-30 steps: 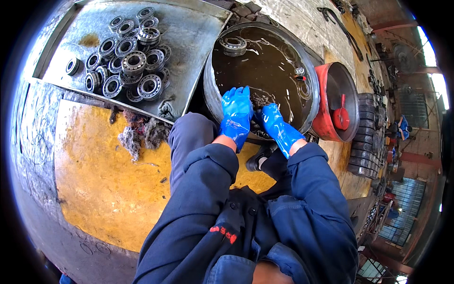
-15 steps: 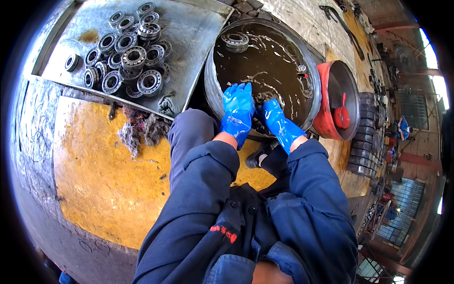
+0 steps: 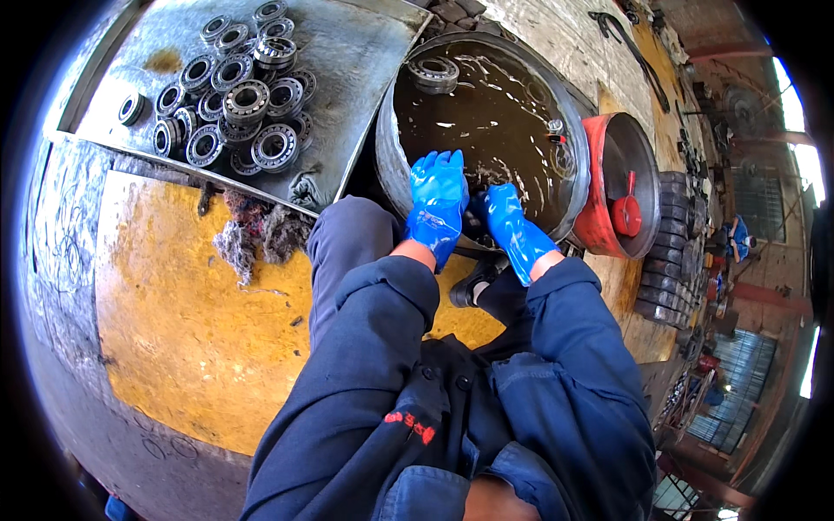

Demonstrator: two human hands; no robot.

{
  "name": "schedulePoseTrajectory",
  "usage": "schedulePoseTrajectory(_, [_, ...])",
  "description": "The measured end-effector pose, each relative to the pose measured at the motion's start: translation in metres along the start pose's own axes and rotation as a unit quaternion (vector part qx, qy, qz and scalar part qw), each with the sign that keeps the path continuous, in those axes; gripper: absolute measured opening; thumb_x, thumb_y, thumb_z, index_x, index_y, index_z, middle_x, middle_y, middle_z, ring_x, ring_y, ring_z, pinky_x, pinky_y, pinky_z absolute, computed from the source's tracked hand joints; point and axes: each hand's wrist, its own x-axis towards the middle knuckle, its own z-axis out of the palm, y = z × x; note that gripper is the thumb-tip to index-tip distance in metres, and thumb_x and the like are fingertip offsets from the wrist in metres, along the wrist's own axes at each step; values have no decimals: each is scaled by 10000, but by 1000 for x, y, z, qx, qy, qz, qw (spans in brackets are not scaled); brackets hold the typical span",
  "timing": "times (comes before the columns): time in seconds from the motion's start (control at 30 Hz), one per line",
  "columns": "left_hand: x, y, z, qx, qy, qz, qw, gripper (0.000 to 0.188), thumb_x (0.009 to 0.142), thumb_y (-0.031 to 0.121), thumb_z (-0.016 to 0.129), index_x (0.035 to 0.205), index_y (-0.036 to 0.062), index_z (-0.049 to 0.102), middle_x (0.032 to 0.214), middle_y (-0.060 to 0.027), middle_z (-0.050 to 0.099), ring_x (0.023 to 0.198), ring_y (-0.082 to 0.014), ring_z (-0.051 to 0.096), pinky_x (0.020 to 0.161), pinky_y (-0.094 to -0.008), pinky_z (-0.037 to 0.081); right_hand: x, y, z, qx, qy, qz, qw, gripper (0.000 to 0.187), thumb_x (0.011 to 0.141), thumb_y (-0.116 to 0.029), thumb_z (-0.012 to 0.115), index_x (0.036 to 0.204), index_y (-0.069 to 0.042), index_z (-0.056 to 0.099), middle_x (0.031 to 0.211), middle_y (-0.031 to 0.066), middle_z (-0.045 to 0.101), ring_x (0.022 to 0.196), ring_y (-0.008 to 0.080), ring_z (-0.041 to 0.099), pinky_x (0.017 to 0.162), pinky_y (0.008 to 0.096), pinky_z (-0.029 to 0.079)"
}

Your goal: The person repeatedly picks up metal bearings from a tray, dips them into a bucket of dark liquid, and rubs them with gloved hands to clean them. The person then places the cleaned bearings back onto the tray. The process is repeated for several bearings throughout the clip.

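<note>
Both my hands wear wet blue rubber gloves and work at the near side of a round metal tub [image 3: 388, 143] of murky brown liquid. My left hand [image 3: 436, 200] has its fingers side by side, bent over at the tips, pointing away from me. My right hand [image 3: 511, 221] is curled, its fingers dipping toward the liquid. Between the gloves shows a dark thing [image 3: 475, 217], mostly hidden, which I cannot make out; both hands close on it. At the tub's far left a roller bearing [image 3: 433, 73] sits partly above the liquid.
On the left, a metal tray [image 3: 365, 52] bears a heap of roller bearings [image 3: 246, 102]. A grey rag [image 3: 234, 247] lies by its near edge on a yellow board [image 3: 191, 321]. Right of the tub stands a red drum [image 3: 598, 191] holding a red scoop [image 3: 627, 213], with stacked dark rings [image 3: 669, 252] beyond.
My right hand has shifted slightly, its fingers now a little further from my left glove. The ripples in the liquid have changed. My left hand stays nearly in place.
</note>
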Motion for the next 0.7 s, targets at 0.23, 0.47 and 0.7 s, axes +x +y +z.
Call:
schedulePoseTrajectory(0.23, [3, 9, 3, -11, -20, 16, 1000, 412, 861, 186, 662, 1263, 95, 685, 1265, -119, 695, 1197, -341, 637, 1068, -473, 456, -31, 32, 23, 288, -48, 115, 950, 356, 958, -364, 613, 1200, -130, 727, 1175, 227, 700, 1154, 399, 640, 942, 437, 520])
schedulePoseTrajectory(0.47, [2, 9, 1, -22, -11, 5, 1000, 414, 859, 190, 660, 1259, 89, 685, 1257, -121, 697, 1193, -337, 639, 1061, -475, 462, -11, 10, 10, 11, -14, 9, 1000, 297, 966, -310, 585, 1122, -140, 772, 1103, 193, 734, 1030, 341, 715, 863, 445, 561])
schedulePoseTrajectory(0.7, [2, 10, 5, -23, -1, 7, 1000, 398, 859, 179, 654, 1247, 96, 690, 1244, -123, 702, 1188, -347, 640, 1054, -482, 464, -22, 27, 39, 216, 49, 70, 973, 275, 894, -254, 666, 1102, -111, 774, 1105, 209, 727, 1052, 395, 694, 864, 446, 567])
